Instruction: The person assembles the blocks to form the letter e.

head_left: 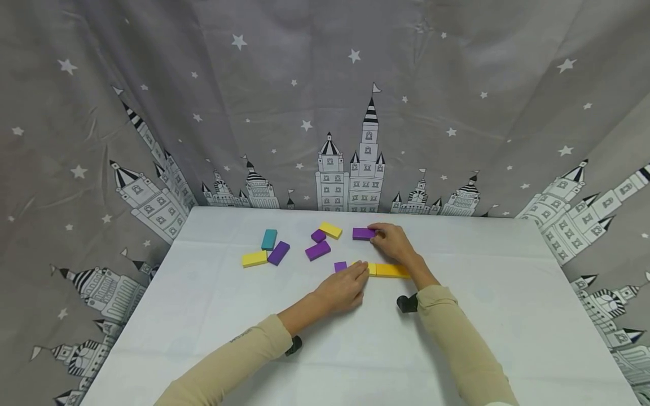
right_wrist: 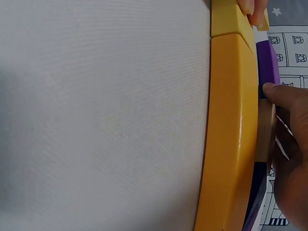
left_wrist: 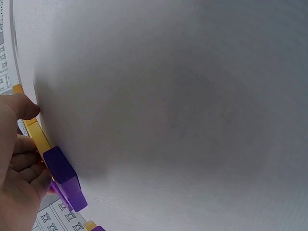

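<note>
The right grip (head_left: 393,242) pinches a purple block (head_left: 362,234) at its fingertips; nearer the person, the left grip (head_left: 342,288) touches a yellow block (head_left: 372,269) on the worktop (head_left: 508,316), whether clamped on it I cannot tell.

orange block (right_wrist: 224,134): smooth, glossy | white tabletop (right_wrist: 120,120): matt, finely textured | grey backdrop (head_left: 264,79): creased cloth | sleeves (head_left: 228,361): matt cloth

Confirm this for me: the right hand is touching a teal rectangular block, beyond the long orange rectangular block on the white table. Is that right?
Not quite: the right hand is touching a purple rectangular block, not a teal one, as the head view shows. It does lie beyond the long orange rectangular block on the white table.
</note>
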`<state>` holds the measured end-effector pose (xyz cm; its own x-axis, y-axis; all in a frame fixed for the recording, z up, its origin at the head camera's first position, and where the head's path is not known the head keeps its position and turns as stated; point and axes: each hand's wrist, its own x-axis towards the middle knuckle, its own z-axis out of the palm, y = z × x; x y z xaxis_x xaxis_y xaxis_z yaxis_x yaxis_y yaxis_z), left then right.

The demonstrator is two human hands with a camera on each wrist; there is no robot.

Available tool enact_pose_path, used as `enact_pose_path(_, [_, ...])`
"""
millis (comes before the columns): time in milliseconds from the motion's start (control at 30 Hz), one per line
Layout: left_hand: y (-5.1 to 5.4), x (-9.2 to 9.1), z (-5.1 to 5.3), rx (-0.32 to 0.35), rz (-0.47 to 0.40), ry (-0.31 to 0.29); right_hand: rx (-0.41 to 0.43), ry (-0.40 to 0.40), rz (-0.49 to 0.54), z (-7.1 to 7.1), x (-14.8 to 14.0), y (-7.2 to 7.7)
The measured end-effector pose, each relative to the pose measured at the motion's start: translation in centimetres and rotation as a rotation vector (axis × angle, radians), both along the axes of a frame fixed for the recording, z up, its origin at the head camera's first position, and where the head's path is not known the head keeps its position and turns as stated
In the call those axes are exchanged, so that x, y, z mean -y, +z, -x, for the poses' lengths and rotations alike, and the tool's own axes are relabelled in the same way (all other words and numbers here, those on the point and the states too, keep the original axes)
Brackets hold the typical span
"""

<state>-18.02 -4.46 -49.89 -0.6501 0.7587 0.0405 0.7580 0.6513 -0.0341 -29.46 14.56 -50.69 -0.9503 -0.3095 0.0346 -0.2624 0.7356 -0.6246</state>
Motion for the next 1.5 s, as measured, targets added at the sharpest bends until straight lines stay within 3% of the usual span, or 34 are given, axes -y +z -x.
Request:
enact_pose_path(367, [0.25,-0.06,-0.07,0.035,0.018,0.022,0.035,0.009,-0.020,0.00,0.22,0.10])
enact_pose_path(1500, [-0.06,-0.02,0.06,0.042,0.008,0.013,0.049,0.047,-0.048,-0.11,0.04,0.45])
